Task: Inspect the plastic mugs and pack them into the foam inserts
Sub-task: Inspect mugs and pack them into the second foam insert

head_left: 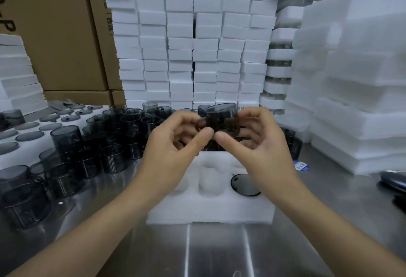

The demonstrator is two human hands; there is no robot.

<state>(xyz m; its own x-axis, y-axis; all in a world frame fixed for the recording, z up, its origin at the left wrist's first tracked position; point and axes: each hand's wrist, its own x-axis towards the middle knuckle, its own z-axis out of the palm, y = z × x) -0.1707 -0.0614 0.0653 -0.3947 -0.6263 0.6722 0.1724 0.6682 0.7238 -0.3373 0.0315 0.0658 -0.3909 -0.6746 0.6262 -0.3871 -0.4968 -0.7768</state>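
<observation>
Just below my grip lies a white foam insert (211, 208), one dark lid (245, 184) seated in it under my right hand (257, 145). That hand and my left hand (173, 142) pinch a smoky plastic mug (222, 118) at the fingertips, raised above the insert. Left of the grip crowd loose mugs (92, 145), and foam stacks (193, 46) rise behind. I judge so light a pinch could slip, dropping the mug.

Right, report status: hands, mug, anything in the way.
Gripping one smoky mug: left hand and right hand, above foam insert. Middle pockets open; dark disc on insert's right side. Nothing blocking; loose mugs sit to the left.
</observation>
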